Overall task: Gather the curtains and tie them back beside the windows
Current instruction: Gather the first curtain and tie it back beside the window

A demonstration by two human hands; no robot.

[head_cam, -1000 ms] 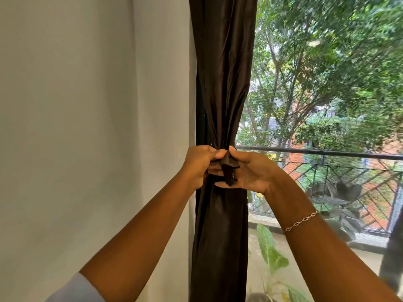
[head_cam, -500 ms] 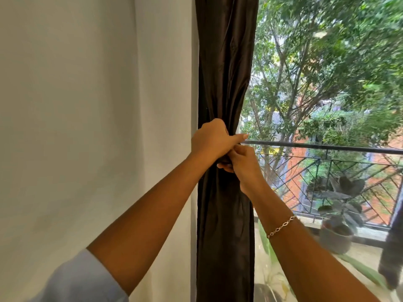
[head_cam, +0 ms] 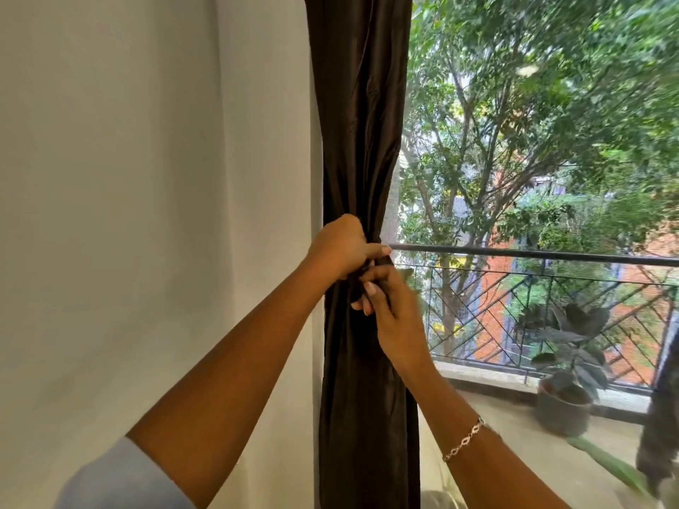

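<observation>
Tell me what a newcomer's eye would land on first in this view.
First, the dark brown curtain, gathered into a narrow column between the pale wall and the window. At its pinched waist the left hand grips the fabric while the right hand works just below it. Beyond the glass stand green trees, a balcony railing and a potted plant.

Plain pale wall (head_cam: pixel 128 178) left; daylit window (head_cam: pixel 532 141), trees, balcony railing (head_cam: pixel 532 255), potted plant (head_cam: pixel 566 380).

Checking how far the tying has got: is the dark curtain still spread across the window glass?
No, the dark curtain is bunched into a narrow column beside the window, pinched at its waist by both hands.
</observation>
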